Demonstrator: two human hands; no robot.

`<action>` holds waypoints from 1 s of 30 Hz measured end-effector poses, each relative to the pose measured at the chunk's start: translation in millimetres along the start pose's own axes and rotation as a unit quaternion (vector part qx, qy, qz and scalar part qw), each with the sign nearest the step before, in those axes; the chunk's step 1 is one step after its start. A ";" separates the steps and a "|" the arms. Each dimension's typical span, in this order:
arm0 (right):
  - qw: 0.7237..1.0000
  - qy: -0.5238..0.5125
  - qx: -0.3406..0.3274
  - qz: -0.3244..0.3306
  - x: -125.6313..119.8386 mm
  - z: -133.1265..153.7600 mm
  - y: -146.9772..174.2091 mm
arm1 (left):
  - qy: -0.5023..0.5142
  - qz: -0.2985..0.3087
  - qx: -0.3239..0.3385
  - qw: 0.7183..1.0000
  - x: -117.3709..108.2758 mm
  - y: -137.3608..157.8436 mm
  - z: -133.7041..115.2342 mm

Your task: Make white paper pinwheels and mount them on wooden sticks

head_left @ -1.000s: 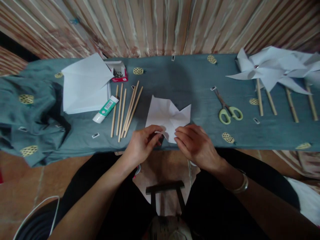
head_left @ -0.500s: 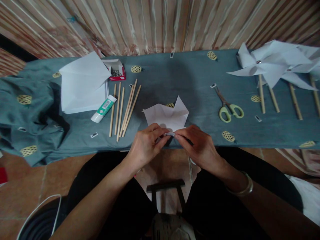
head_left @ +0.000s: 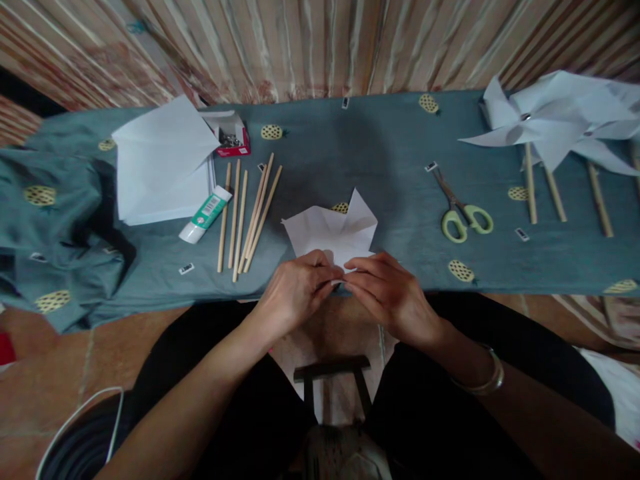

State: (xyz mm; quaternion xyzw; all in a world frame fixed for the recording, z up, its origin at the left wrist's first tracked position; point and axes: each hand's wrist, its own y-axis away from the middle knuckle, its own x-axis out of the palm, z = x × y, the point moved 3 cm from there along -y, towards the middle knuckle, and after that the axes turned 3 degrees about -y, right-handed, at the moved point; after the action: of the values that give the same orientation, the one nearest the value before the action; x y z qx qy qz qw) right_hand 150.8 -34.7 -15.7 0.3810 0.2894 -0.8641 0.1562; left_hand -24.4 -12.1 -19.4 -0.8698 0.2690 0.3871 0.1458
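Note:
A cut sheet of white paper point(head_left: 325, 230) with pointed corners lies at the front edge of the cloth-covered table. My left hand point(head_left: 300, 283) pinches its near edge between thumb and fingers. Close beside it, my right hand point(head_left: 387, 290) grips the same edge, with the fingertips of both hands almost meeting. A small strip of white shows between the fingertips; the rest of that edge is hidden by my fingers.
Left of the paper lie several wooden sticks point(head_left: 234, 220), a glue tube point(head_left: 205, 215), a stack of white paper point(head_left: 163, 167) and a red box point(head_left: 233, 139) of small metal pieces. To the right are green-handled scissors point(head_left: 457, 208) and several paper pinwheels point(head_left: 550, 120) on sticks.
My fingertips have shifted slightly along the paper's near edge, the right-hand fingers now spread a little more over it. The camera view has moved slightly. The other objects stay in place.

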 end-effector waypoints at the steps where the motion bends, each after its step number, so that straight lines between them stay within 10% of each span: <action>1: 1.000 0.014 -0.008 0.006 0.3 1.2 1.4 | -0.005 0.006 0.005 1.000 -0.4 0.8 -0.4; 30: 0.969 -0.092 0.222 -0.061 -1.6 -14.1 -7.9 | -0.075 -0.143 0.026 0.986 -3.2 -0.5 -5.0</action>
State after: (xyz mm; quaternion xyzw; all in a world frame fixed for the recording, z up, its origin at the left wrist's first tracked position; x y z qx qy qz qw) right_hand 156.0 -19.7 -19.1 0.3069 0.0979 -0.9458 0.0406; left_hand -22.9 -12.8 -13.6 -0.8636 0.1400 0.4193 0.2425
